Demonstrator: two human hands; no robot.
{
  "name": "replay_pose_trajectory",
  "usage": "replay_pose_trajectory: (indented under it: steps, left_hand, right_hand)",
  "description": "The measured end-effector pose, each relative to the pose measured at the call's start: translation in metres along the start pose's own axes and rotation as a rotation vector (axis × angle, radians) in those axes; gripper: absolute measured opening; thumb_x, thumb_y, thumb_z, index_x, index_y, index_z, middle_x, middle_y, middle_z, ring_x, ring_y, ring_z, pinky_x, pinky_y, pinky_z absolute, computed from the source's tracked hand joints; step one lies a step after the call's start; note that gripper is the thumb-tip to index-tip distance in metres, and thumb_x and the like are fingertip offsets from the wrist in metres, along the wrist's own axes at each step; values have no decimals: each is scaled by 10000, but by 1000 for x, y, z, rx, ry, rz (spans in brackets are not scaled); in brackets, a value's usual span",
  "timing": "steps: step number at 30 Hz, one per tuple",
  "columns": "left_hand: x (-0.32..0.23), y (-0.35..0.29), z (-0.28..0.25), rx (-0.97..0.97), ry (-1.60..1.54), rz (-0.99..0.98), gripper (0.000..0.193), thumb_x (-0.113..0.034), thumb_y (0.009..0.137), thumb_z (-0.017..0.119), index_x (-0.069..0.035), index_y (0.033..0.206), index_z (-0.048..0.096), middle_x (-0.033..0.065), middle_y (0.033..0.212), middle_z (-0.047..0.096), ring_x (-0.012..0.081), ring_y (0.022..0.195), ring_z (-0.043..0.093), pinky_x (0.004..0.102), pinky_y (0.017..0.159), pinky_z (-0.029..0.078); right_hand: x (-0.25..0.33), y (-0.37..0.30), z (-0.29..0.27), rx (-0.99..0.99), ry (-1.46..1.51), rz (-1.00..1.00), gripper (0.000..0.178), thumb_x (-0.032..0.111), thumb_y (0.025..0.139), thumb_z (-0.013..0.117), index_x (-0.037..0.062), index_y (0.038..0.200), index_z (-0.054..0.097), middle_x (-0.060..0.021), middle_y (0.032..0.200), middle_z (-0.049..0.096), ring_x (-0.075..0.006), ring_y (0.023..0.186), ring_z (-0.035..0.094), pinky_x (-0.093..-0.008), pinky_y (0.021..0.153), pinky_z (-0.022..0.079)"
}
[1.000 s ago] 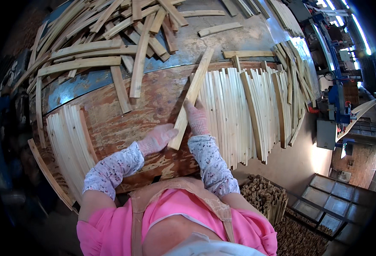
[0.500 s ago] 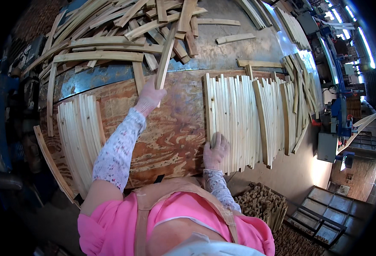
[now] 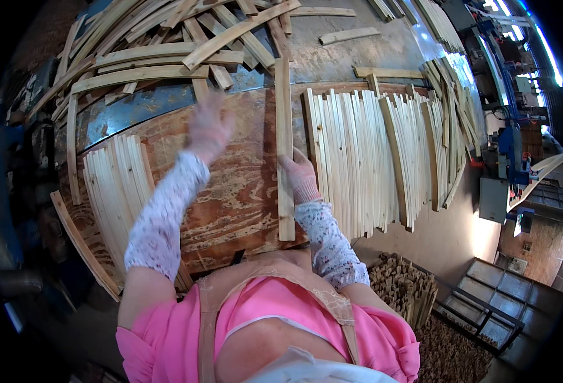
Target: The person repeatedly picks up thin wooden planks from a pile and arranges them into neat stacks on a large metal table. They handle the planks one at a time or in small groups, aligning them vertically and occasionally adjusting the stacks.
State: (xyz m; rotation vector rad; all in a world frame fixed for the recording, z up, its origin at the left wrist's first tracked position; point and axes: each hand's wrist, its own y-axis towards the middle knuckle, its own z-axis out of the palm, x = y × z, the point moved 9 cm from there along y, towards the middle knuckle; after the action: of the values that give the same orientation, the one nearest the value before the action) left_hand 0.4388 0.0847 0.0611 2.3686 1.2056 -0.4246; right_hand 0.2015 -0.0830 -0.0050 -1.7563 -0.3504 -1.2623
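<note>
My right hand [image 3: 300, 176] grips the lower half of a long wooden strip [image 3: 285, 207], its thumb over the strip's face. The strip lies lengthwise on the board-topped table, just left of a row of upright-edged strips [image 3: 352, 159]. My left hand [image 3: 209, 131] is blurred by motion, with thumb and fingers apart and nothing in it. It hovers over the table's far side, close to the ends of a loose pile of wooden strips [image 3: 141, 73].
A smaller row of strips [image 3: 117, 191] sits at the left of the plywood tabletop [image 3: 237, 198]. More strips lean in a heap [image 3: 450, 115] at the right. Beside my right elbow stands a bundle of stacked sticks [image 3: 403, 287]. Machines line the far right.
The wooden strip has passed from my left hand to my right and come nearer. My right hand has left the row of strips; my left, now without the strip, has shifted slightly left.
</note>
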Motion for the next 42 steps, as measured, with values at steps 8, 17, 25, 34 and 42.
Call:
replay_pose_trajectory:
  steps: [8, 17, 25, 34, 42]
  left_hand:
    - [68, 168, 21, 290, 528, -113, 710, -481, 976, 647, -205, 1608, 477, 164, 1639, 495, 340, 1479, 514, 537, 1154, 458]
    - [-32, -31, 57, 613, -529, -245, 415, -369, 1082, 557, 16, 1231, 601, 226, 927, 714, 399, 790, 691, 525, 732, 558]
    - [-153, -297, 118, 941, -276, -71, 873, -499, 940, 688, 50, 1529, 352, 229, 1009, 755, 428, 878, 753, 498, 738, 594]
    - [-205, -318, 130, 1081, -206, 713, 480, -452, 953, 616, -158, 1324, 699, 110, 1056, 800, 358, 970, 775, 535, 816, 610]
    - [-46, -122, 70, 531, -493, 39, 504, -448, 1027, 600, -128, 1405, 692, 219, 1210, 741, 396, 1114, 710, 470, 980, 561]
  right_hand:
    - [14, -48, -159, -174, -733, -193, 268, 177, 1055, 616, 55, 1281, 694, -175, 1197, 755, -278, 1022, 745, -385, 893, 588]
    - [41, -30, -211, -301, -537, -176, 205, 148, 1059, 593, 13, 1169, 703, -155, 1147, 761, -290, 974, 738, -364, 860, 586]
    - [49, -70, -94, -211, -7, 98, 453, 222, 993, 697, -39, 1363, 692, -74, 1101, 773, -142, 975, 711, -294, 858, 569]
    - [8, -88, -54, -432, -780, -166, 395, 219, 919, 727, 27, 1264, 757, -157, 1256, 745, -328, 1191, 673, -418, 1042, 526]
    - [-21, -106, -84, -685, -1078, -468, 411, 240, 810, 848, 124, 1190, 743, -134, 1255, 715, -370, 1240, 618, -510, 1112, 472]
